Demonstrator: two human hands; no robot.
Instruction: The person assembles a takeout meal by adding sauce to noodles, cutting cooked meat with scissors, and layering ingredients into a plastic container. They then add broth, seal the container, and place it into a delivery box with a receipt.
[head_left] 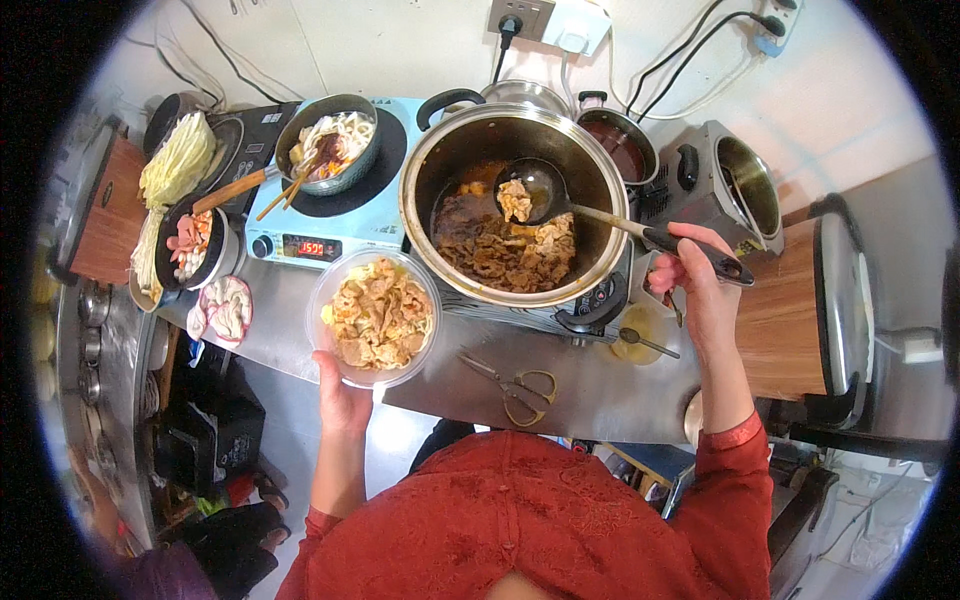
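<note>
My left hand (345, 396) is closed on the near rim of a clear round plastic bowl (318, 318), tilting up toward me and heaped with sliced meat (380, 325) over pale shreds. In my right hand (700, 285) is the black handle of a ladle (548, 195), fingers wrapped round it. The ladle's dark bowl is inside a big steel pot (412, 190), with a few pieces of meat and some broth in it. Brown meat slices (500, 245) and broth fill the pot's bottom. The plastic bowl is just left of the pot, close to its side.
A saucepan (365, 165) of noodles with chopsticks stands on a light blue induction cooker (300, 225). Scissors (525, 395) lie on the steel counter (445, 385). Right of the pot are a small sauce pot (620, 140), a spoon (650, 343) and a steel appliance (735, 185). Cabbage (180, 160) is far left.
</note>
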